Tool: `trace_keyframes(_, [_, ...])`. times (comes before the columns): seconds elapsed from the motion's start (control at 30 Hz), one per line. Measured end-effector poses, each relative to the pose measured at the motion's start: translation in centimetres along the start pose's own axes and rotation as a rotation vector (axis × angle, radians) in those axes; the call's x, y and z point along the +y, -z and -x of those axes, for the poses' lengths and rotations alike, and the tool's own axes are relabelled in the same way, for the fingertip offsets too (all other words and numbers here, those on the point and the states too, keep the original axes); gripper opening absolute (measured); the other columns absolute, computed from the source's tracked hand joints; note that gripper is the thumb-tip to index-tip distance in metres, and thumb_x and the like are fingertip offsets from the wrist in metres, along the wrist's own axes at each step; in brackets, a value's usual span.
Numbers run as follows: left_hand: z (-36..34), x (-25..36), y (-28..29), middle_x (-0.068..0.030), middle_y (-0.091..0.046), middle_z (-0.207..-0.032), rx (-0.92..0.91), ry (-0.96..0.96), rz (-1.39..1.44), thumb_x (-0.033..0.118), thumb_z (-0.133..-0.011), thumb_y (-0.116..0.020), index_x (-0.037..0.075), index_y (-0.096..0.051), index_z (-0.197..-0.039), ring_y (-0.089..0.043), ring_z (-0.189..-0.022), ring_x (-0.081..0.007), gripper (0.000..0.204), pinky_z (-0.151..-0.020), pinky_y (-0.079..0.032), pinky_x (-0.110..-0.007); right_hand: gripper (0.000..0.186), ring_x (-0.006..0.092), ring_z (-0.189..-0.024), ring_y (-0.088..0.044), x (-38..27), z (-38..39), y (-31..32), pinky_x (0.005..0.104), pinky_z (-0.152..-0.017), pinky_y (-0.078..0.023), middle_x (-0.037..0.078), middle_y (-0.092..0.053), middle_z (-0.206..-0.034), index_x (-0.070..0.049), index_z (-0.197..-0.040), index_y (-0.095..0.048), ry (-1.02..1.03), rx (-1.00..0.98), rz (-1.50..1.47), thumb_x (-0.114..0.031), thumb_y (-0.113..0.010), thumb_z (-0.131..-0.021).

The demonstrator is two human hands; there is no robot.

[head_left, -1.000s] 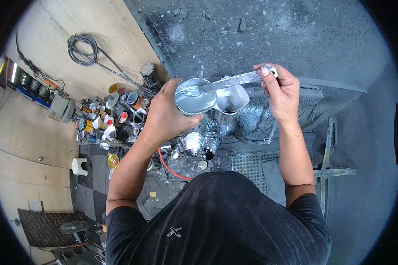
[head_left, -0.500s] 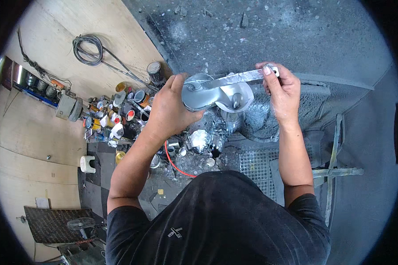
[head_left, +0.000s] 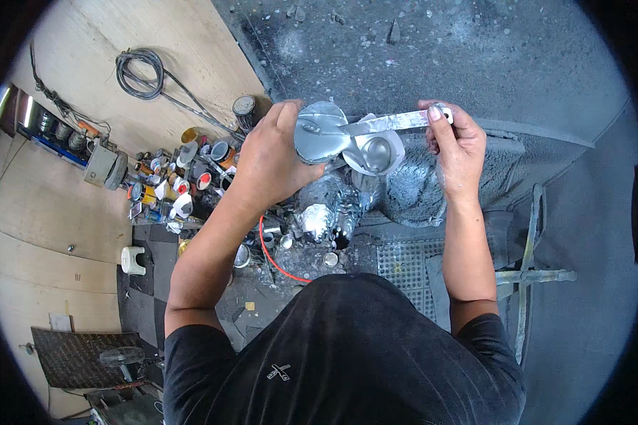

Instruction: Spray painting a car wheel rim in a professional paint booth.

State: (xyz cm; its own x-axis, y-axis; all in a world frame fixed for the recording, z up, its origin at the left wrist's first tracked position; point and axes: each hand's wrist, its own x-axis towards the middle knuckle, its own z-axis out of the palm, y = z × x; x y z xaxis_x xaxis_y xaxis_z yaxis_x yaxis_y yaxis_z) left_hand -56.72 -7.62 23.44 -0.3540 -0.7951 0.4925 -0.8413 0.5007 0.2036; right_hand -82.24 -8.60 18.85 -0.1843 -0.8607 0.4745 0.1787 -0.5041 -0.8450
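Observation:
My left hand (head_left: 273,152) grips a round can of silver-grey paint (head_left: 322,145), tipped to the right. The flat metal stirring strip (head_left: 400,122) is in my right hand (head_left: 459,149), pinched near its end between thumb and fingers. Its other end, smeared with silver, lies at the can's right rim. Just below and right of that rim is a white paper paint strainer (head_left: 397,152) with a pool of silver paint inside. What holds up the strainer is mostly hidden. Beneath the can are silver-coated, foil-like lumps (head_left: 315,218).
Paint tins and cups (head_left: 184,188) crowd the left side, beside a plywood wall (head_left: 184,42) with a coiled hose (head_left: 140,74). A red hose (head_left: 276,263) curves along the floor. A white stool (head_left: 132,261) stands left; a metal cross-shaped stand (head_left: 524,276) is on the right.
The stirring strip's paint-covered end has moved from inside the can to its right rim. The paint pool in the strainer looks larger. The whole view has shifted slightly.

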Motion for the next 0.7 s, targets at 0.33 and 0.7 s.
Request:
trace_keyframes(0.33, [0.5,-1.0,-1.2,-0.0166,-0.065,-0.109,-0.006,0.157,0.490,0.023,-0.060,-0.087,-0.006,-0.049,-0.117,-0.063,-0.104,-0.0209,0.075,-0.090,-0.049,-0.033,0.032,0.0034,-0.065,-0.049,-0.3,-0.2,-2.5,0.0191,-0.057,-0.040,-0.003,-0.059,-0.076,0.000,-0.121,-0.061,-0.156,-0.282,0.015,-0.016,-0.062,-0.094])
trace_keyframes(0.7, [9.0,-4.4,-3.2,-0.0117,-0.054,-0.124,0.303,0.336,1.241,0.018,-0.062,-0.091,0.000,-0.038,-0.131,-0.051,-0.118,-0.0195,0.089,-0.104,-0.038,-0.036,0.041,0.0040,-0.057,-0.038,5.1,5.1,0.7,0.0201,-0.049,-0.030,-0.004,-0.046,-0.071,0.006,-0.128,-0.053,-0.162,-0.205,-0.067,-0.010,-0.061,-0.091])
